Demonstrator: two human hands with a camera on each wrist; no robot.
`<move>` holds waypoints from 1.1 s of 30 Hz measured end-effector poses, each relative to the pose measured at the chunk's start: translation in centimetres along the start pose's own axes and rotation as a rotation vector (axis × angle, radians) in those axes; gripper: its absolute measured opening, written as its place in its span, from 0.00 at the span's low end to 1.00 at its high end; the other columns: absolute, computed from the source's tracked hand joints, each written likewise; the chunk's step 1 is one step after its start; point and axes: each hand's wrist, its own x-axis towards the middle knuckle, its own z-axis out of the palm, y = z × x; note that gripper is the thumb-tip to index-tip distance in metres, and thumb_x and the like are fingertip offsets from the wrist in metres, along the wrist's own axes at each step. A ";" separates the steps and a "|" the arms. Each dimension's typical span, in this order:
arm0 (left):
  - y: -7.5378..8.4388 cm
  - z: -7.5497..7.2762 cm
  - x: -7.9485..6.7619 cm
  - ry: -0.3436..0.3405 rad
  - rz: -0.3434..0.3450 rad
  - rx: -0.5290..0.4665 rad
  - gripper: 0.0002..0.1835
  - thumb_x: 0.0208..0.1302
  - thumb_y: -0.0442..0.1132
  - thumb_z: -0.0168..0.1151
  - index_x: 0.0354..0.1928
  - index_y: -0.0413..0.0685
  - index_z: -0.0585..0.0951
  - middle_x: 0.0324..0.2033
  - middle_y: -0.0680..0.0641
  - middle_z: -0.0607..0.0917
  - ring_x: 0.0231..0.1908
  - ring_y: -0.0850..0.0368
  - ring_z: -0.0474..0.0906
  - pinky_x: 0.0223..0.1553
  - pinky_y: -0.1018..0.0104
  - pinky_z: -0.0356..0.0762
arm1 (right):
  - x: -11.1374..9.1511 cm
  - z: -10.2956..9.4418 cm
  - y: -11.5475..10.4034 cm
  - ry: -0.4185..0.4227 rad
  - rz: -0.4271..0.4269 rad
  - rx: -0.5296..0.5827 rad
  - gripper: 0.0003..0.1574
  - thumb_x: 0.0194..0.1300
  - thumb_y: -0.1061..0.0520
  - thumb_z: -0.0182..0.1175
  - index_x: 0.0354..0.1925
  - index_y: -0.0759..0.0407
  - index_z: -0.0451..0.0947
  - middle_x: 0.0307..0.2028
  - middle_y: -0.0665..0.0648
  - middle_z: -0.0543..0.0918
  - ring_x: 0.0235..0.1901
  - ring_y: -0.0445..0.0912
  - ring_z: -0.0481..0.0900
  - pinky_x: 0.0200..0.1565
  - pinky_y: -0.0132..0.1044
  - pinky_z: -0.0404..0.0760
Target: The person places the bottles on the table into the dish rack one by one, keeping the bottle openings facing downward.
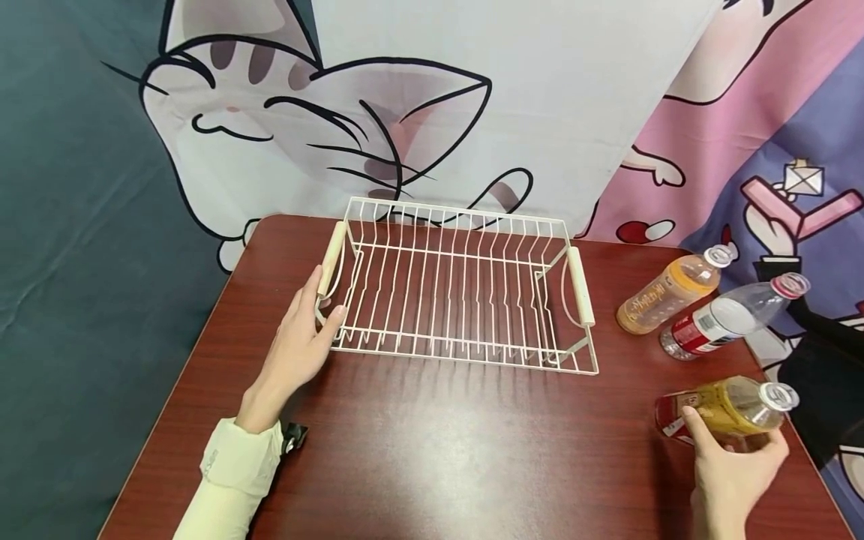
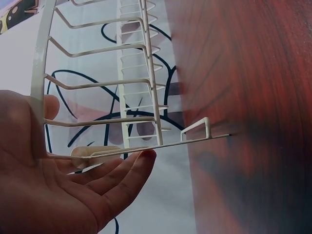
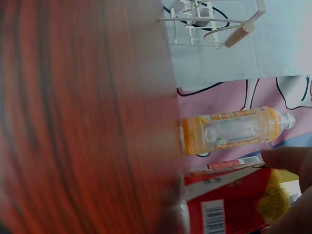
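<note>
A white wire dish rack (image 1: 442,300) with pale wooden handles stands on the reddish-brown table. My left hand (image 1: 300,341) holds its near left corner, thumb inside the wires and fingers outside, beside the left handle (image 1: 331,259). In the left wrist view the rack's end wires (image 2: 105,85) pass between thumb and fingers. On the right, my right hand (image 1: 736,469) grips a bottle with a red and yellow label (image 1: 725,405), thumb on its near left side. Its label (image 3: 229,200) fills the lower right wrist view. Whether its base touches the table cannot be told.
Behind the gripped bottle stand an orange drink bottle (image 1: 668,292) and a clear bottle with a red label (image 1: 725,322), near the table's right edge. A cloth with cartoon cats (image 1: 567,112) hangs behind the table (image 1: 472,450).
</note>
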 end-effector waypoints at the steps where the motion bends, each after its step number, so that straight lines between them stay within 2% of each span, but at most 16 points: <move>1: 0.0 0.0 0.0 0.000 0.001 0.002 0.43 0.87 0.50 0.55 0.92 0.51 0.47 0.75 0.32 0.71 0.72 0.37 0.76 0.61 0.38 0.72 | 0.1 -0.1 0.2 -0.013 0.006 0.003 0.56 0.56 0.80 0.76 0.74 0.48 0.66 0.62 0.45 0.75 0.60 0.39 0.76 0.55 0.19 0.76; 5: 0.1 0.0 0.0 0.000 -0.001 0.006 0.43 0.87 0.50 0.56 0.92 0.51 0.46 0.75 0.32 0.71 0.72 0.36 0.76 0.59 0.39 0.72 | 0.5 -0.2 0.7 -0.034 0.016 -0.007 0.51 0.59 0.81 0.73 0.70 0.47 0.68 0.61 0.44 0.76 0.64 0.40 0.76 0.58 0.19 0.76; 11: 0.1 0.0 0.0 -0.002 0.004 0.002 0.43 0.87 0.50 0.56 0.92 0.50 0.46 0.75 0.31 0.71 0.72 0.36 0.76 0.60 0.38 0.73 | 0.5 -0.3 0.7 -0.031 0.014 0.012 0.50 0.57 0.81 0.74 0.68 0.48 0.68 0.60 0.48 0.77 0.60 0.41 0.78 0.53 0.18 0.78; 19: 0.3 -0.4 0.0 -0.017 0.016 0.015 0.44 0.87 0.50 0.56 0.92 0.50 0.46 0.79 0.31 0.67 0.72 0.34 0.74 0.67 0.32 0.70 | 0.3 0.3 -0.5 -0.036 0.006 0.050 0.50 0.55 0.82 0.75 0.65 0.49 0.69 0.61 0.49 0.77 0.61 0.42 0.79 0.53 0.18 0.79; 26: 0.6 -1.1 -0.1 -0.045 0.004 0.056 0.43 0.88 0.51 0.53 0.92 0.50 0.45 0.85 0.32 0.58 0.79 0.30 0.65 0.73 0.25 0.62 | -0.2 1.7 -2.3 -0.066 -0.124 0.132 0.45 0.54 0.84 0.73 0.63 0.56 0.75 0.59 0.56 0.81 0.55 0.44 0.81 0.50 0.20 0.81; 30: 0.9 -1.5 -0.1 -0.040 0.007 0.086 0.43 0.88 0.52 0.52 0.92 0.50 0.44 0.86 0.33 0.56 0.79 0.27 0.64 0.71 0.22 0.63 | -0.7 2.7 -3.7 -0.103 -0.213 0.116 0.43 0.52 0.83 0.75 0.62 0.58 0.79 0.55 0.58 0.83 0.51 0.45 0.82 0.48 0.23 0.81; 33: 1.4 -1.9 -0.2 -0.026 0.016 0.104 0.44 0.88 0.52 0.53 0.92 0.50 0.44 0.86 0.34 0.55 0.78 0.26 0.65 0.69 0.21 0.65 | -1.3 3.7 -4.9 -0.144 -0.293 0.085 0.44 0.50 0.82 0.77 0.64 0.61 0.81 0.55 0.59 0.84 0.50 0.46 0.82 0.49 0.25 0.80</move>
